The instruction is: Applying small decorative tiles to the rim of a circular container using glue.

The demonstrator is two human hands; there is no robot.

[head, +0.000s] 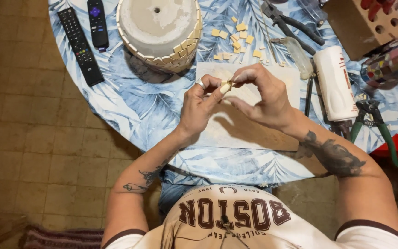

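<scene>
My left hand (pixel 199 108) and my right hand (pixel 261 99) meet over a pale wooden board (pixel 254 131) on the table. Together their fingertips pinch one small cream tile piece (pixel 226 85). A ring shows on my left hand. Beyond the hands stands an upturned grey pot (pixel 155 25) with rows of cream tiles stuck along its rim. Several loose cream tile pieces (pixel 236 39) lie scattered on the cloth to the pot's right.
A round table carries a blue leaf-print cloth (pixel 134 103). Two black remotes (pixel 81 44) lie at far left. A white glue bottle (pixel 335 83), green-handled nippers (pixel 376 127), black pliers (pixel 295 25) and a cardboard box (pixel 358 25) crowd the right side. Brown floor tiles lie on the left.
</scene>
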